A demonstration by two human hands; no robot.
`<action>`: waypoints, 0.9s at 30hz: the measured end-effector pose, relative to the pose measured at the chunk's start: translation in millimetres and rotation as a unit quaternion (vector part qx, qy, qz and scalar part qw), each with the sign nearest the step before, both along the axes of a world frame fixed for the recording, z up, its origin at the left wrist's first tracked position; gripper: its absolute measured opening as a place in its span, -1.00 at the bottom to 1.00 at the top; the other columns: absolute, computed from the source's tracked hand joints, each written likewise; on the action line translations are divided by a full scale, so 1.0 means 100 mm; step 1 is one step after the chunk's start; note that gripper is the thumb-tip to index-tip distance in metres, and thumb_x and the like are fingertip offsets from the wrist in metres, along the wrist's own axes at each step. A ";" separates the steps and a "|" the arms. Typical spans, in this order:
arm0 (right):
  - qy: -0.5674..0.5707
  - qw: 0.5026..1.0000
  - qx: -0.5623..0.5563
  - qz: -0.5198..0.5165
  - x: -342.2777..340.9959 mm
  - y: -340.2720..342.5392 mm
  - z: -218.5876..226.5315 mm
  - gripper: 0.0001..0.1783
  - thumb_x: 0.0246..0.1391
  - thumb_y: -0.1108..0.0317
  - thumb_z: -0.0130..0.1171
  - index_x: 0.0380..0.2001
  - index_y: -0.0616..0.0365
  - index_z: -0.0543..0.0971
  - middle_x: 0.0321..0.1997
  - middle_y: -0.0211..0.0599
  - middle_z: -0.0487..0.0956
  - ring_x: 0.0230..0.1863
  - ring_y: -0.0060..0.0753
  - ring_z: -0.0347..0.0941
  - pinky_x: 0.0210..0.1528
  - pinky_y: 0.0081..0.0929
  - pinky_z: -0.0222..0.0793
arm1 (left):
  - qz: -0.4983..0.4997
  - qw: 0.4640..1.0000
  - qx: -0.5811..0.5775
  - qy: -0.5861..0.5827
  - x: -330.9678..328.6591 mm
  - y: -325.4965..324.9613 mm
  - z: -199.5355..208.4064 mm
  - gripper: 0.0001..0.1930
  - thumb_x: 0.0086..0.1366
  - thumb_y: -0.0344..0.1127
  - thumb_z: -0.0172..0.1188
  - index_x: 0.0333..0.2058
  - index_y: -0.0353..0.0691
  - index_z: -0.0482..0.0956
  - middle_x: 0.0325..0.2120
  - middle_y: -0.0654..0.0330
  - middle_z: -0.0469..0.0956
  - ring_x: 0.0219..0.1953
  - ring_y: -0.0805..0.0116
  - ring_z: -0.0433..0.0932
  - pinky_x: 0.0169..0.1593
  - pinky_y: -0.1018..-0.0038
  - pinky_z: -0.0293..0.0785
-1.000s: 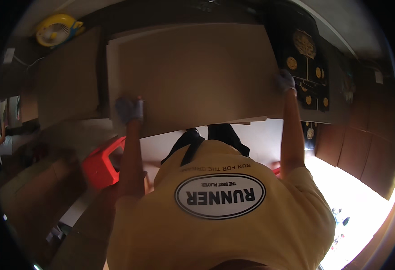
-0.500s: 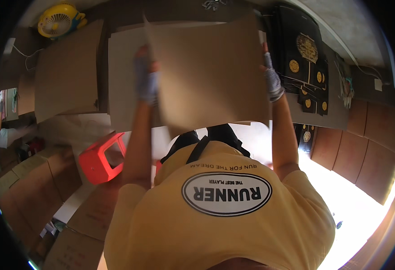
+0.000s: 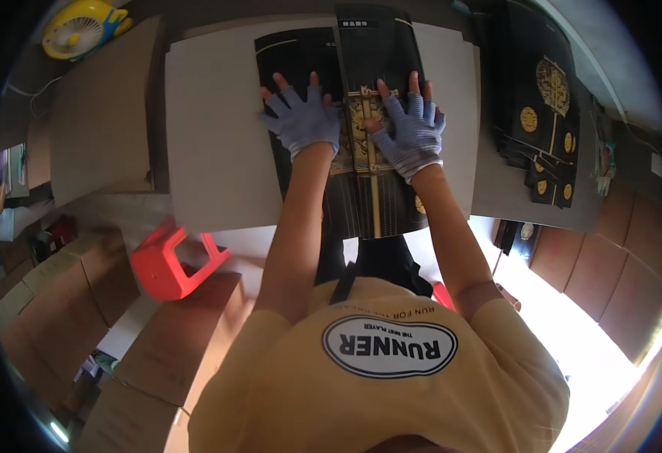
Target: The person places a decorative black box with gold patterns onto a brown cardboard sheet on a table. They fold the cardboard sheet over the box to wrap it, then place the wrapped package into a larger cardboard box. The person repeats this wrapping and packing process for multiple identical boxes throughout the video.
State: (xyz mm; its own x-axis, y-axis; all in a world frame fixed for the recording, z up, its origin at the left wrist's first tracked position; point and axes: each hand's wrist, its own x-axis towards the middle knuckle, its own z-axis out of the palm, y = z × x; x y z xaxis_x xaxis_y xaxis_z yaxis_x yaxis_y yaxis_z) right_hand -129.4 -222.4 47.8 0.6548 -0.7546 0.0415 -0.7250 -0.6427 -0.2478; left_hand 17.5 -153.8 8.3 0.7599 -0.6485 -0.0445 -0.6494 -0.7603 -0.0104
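Observation:
A black printed cardboard sheet [image 3: 380, 57] with gold ornament lies on a pale grey board [image 3: 214, 136] in front of me. Its side flaps are folded toward the middle, and their edges meet near a gold strip. My left hand [image 3: 301, 121], in a grey fingerless glove, is spread flat on the left flap. Gloved the same way, my right hand [image 3: 410, 132] presses on the right flap with its fingers apart. Neither hand grips anything. The gold pattern is partly hidden under my right hand.
At the right lies a pile of black and gold printed pieces [image 3: 538, 98]. A large brown board [image 3: 101, 113] is at the left, below a yellow fan [image 3: 74, 34]. A red stool [image 3: 169, 264] stands near cartons [image 3: 169, 351] at lower left. More cartons [image 3: 595, 279] line the right.
Half a second ago both hands held up a plain brown sheet by its sides. Now a black printed sheet lies folded on the board, with both hands flat on it, closer together.

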 end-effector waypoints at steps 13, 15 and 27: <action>0.063 0.994 -0.077 0.037 0.05 0.11 -0.47 -0.28 0.08 -0.21 -0.06 0.31 -0.34 0.24 0.47 -0.01 -0.01 0.48 0.21 -0.23 0.32 0.48 -0.37 | -0.040 0.988 -0.096 -0.116 -0.04 0.03 -0.12 -0.52 0.23 -0.06 0.04 0.16 0.27 0.39 0.29 -0.01 0.18 0.27 -0.16 0.15 0.20 -0.07 0.10; 0.055 0.996 -0.052 0.042 0.07 0.06 -0.49 -0.21 -0.12 -0.15 0.14 0.28 -0.37 0.32 0.47 0.08 -0.04 0.46 0.33 -0.26 0.26 0.61 -0.42 | -0.051 0.982 -0.095 -0.153 0.01 0.01 -0.20 -0.49 0.15 -0.09 0.15 0.14 0.25 0.44 0.28 -0.02 0.19 0.25 -0.14 0.19 0.19 -0.05 0.14; 0.058 0.993 -0.079 0.060 0.04 0.08 -0.53 -0.22 -0.09 -0.27 0.13 0.24 -0.33 0.36 0.42 0.08 0.06 0.43 0.36 -0.19 0.23 0.64 -0.38 | -0.077 0.979 -0.114 -0.152 -0.03 0.00 -0.25 -0.48 0.14 -0.12 0.15 0.13 0.24 0.45 0.27 -0.01 0.21 0.27 -0.16 0.16 0.20 -0.08 0.12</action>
